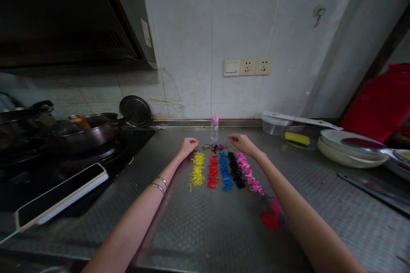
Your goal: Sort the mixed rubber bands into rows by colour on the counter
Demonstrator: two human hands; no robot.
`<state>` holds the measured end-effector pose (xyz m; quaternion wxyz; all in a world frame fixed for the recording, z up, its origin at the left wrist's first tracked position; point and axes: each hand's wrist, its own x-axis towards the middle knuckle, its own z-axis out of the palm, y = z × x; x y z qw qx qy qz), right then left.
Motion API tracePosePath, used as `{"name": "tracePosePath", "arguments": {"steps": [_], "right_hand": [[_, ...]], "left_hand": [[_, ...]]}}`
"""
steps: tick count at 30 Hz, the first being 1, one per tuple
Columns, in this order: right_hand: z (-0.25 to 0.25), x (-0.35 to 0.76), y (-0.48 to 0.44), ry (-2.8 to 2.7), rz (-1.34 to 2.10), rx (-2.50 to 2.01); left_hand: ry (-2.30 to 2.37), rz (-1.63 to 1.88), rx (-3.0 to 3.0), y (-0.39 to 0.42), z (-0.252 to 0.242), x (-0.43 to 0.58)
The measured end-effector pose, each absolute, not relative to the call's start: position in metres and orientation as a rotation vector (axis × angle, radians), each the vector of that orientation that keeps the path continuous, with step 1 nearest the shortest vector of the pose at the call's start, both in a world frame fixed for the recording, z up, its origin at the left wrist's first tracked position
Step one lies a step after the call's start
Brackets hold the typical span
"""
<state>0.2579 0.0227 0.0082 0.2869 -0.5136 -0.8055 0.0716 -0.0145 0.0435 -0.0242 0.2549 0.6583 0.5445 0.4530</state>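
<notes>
Saw left hand (189, 145) loosely curled beside yellow bands (197, 169), right hand (239, 141) bent near pink bands (249, 173); cannot tell either grip's opening or contents. Logged thin, looped red bands (212, 172), tangled multicoloured pile (214, 148) before smooth clear bottle (214, 129), blue bands (226, 172), black bands (236, 170).

Pale tiled wall (185, 25), cream sockets (255, 67), dark range hood (60, 13), textured metal counter (192, 230)

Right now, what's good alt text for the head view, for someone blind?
A left hand and right hand flank a multicoloured pile of small bands on a metal counter, before a pink-capped bottle; nearer lie yellow, red, blue, black and pink rows.
</notes>
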Motion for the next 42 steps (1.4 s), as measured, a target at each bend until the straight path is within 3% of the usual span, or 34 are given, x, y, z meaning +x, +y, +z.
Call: {"name": "tracePosePath", "arguments": {"steps": [11,36,42], "right_hand": [[-0.016,0.276,0.024,-2.086,0.192,-1.469],[-0.006,0.251,0.008,-2.148,0.196,-1.569],[-0.008,0.242,0.005,-2.191,0.064,-1.623]], "left_hand": [[1.534,0.79,2.359,0.016,-0.003,0.024],[1.739,0.843,2.206,0.016,-0.007,0.025],[1.357,0.644,2.262,0.035,0.016,-0.006]]}}
